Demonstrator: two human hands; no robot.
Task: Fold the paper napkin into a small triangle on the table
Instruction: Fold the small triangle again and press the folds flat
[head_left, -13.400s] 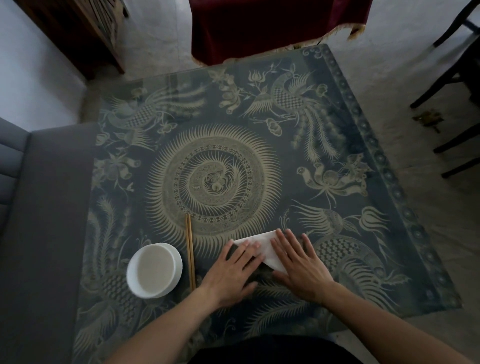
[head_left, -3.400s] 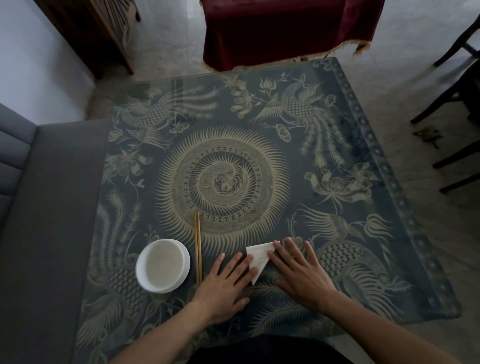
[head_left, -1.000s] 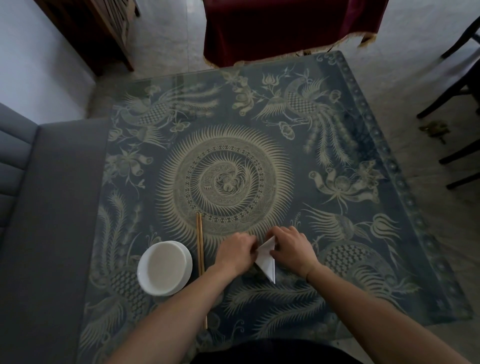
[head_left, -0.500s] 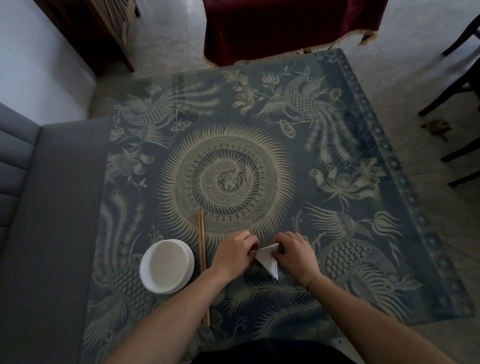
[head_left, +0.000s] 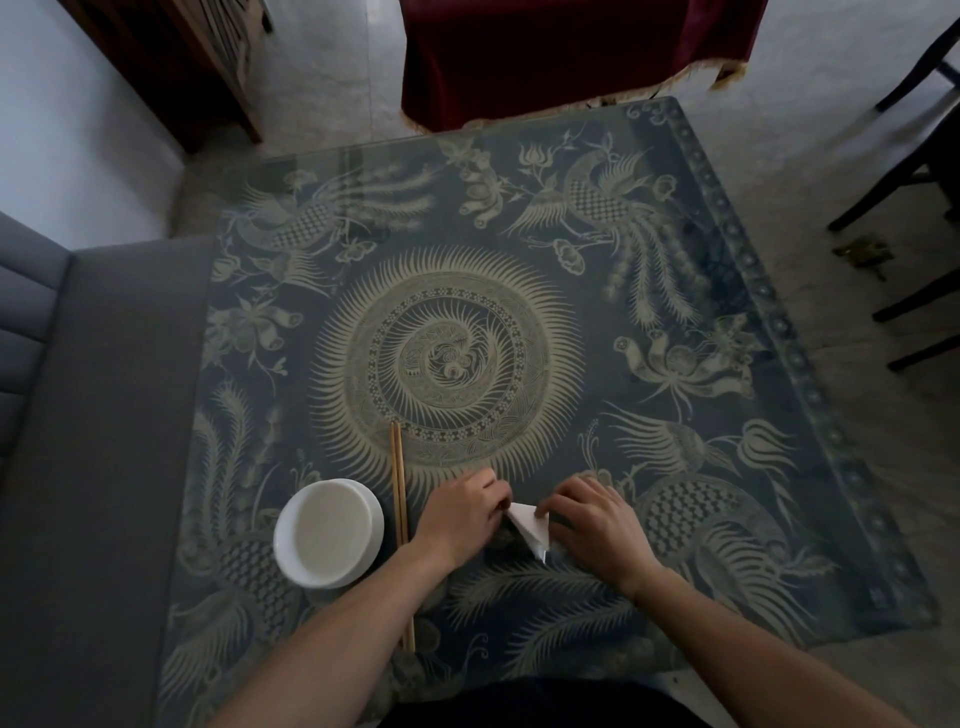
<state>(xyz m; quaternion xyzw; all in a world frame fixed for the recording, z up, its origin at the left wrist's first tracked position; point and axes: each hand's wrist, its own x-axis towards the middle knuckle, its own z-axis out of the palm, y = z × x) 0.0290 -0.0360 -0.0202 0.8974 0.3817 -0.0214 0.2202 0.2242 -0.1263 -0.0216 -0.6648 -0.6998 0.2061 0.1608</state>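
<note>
— White paper napkin (head_left: 530, 526), folded to a small triangle, noted near the front edge of the dark blue patterned table (head_left: 727, 519) under its glass top. Position confirmed?

— Confirmed. It sits between the two hands, one point aimed toward the person, the wide end toward the fingers. Whether it lies fully flat on the glass cannot be told; the near point looks slightly raised.

— State of the left hand (head_left: 460, 519)?

— Curled, knuckles up, fingertips bunched together at the napkin's upper left corner. It appears to pinch that corner (the actual contact is hidden under the knuckles).

— And the right hand (head_left: 592, 519)?

— Likewise curled, fingers drawn together and bent down onto the napkin's upper right edge, thumb tucked beneath. Touching the paper; the grip itself cannot be seen clearly.

— Other items on the surface?

— Round white ceramic bowl (head_left: 329, 532) to the left of the left hand, upright, contents pale and indistinct. Pair of light wooden chopsticks (head_left: 400, 514) lying side by side just beside the bowl's right rim, running away from the person, partly crossed by the left forearm.

— Surroundings?

— Grey upholstered sofa (head_left: 93, 415) along the table's left side; dark red cloth with a fringed hem (head_left: 571, 52) beyond the far edge.
</note>
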